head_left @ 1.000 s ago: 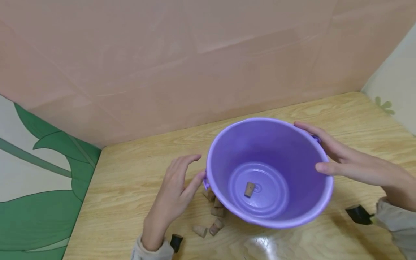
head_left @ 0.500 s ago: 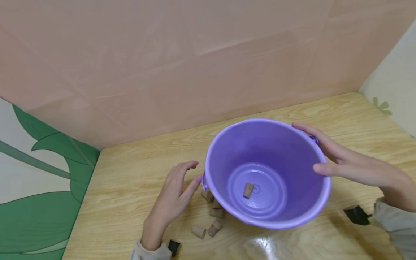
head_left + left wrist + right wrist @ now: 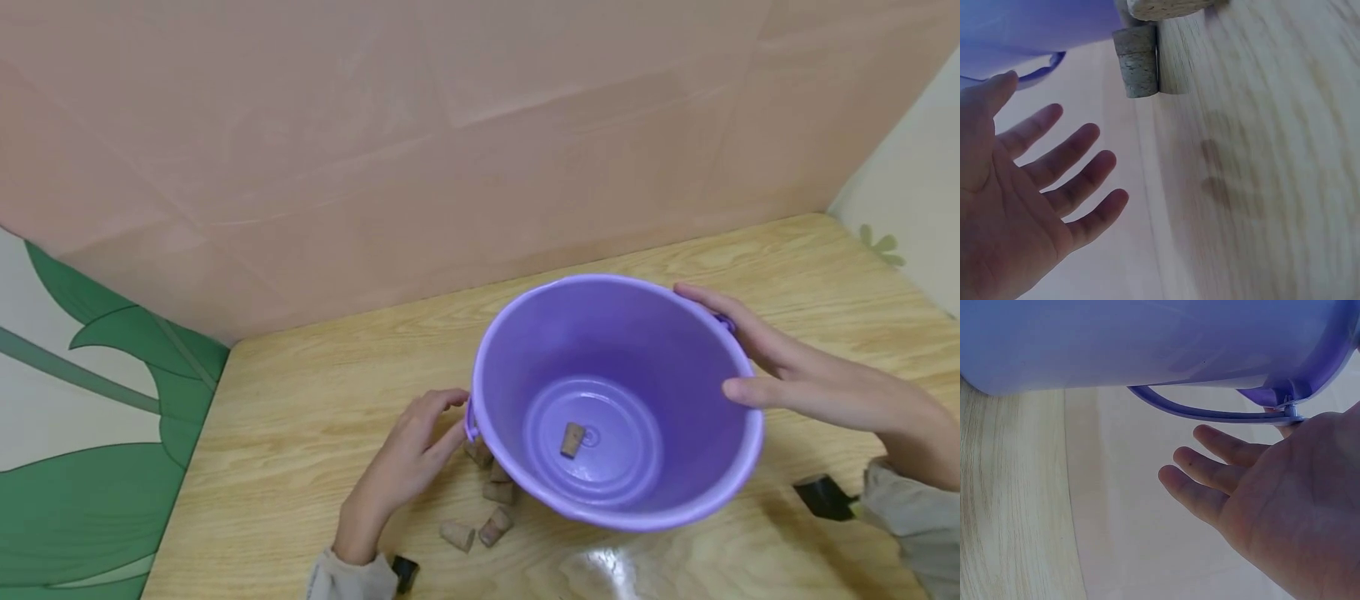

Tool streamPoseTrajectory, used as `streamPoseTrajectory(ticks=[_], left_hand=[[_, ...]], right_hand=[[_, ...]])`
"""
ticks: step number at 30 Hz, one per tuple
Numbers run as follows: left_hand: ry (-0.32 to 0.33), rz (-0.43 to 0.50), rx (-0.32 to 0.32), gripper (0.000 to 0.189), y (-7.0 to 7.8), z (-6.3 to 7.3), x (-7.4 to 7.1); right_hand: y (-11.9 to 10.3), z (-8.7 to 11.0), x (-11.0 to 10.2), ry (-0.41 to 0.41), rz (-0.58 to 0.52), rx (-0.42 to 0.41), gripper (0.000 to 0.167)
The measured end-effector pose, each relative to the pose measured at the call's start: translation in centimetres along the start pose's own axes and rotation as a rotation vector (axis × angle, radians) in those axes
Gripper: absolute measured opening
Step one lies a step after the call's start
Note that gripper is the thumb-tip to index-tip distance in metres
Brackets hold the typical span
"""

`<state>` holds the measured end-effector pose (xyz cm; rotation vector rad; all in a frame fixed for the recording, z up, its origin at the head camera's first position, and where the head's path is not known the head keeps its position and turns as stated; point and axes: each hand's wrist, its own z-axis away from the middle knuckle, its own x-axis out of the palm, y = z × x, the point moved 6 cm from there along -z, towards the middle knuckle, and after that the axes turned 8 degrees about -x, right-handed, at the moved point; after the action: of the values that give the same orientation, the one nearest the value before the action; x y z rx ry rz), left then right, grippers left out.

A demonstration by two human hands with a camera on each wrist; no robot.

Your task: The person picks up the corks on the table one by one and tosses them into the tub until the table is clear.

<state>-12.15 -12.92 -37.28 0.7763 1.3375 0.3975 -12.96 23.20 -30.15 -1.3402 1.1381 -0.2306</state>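
A purple bucket (image 3: 645,333) faces me with its mouth, and one cork (image 3: 572,440) lies on its floor. My right hand (image 3: 806,379) holds the rim at the right, thumb over the edge and fingers along the outside. In the right wrist view the bucket's handle (image 3: 1210,415) hangs close above those fingertips. At the opposite side, my left hand (image 3: 405,454) has its fingers spread loosely, the thumb right at the handle's left mount. Several corks (image 3: 495,527) lie on the table between that hand and the bucket; the left wrist view shows one cork (image 3: 1137,61) upright.
The wood-grain table (image 3: 300,400) meets a pinkish sheet (image 3: 450,167) along its back edge. A green leaf-patterned panel (image 3: 90,475) borders it at left, and a pale wall (image 3: 915,183) at right. Dark wrist-worn pieces (image 3: 823,497) hang by both sleeves.
The left hand drew slightly back from the bucket's side, then came in again to the handle mount. Its fingertips sit lower than before. The right hand and the bucket have hardly moved.
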Motion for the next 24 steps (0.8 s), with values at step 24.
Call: streamPoseTrajectory(ticks=[24], left_hand=[[-0.157,-0.12,0.063,0.026,-0.7,0.0,1.3]], right_hand=[[1.1,0.2,-0.1,0.004,-0.027,0.001,0.088]])
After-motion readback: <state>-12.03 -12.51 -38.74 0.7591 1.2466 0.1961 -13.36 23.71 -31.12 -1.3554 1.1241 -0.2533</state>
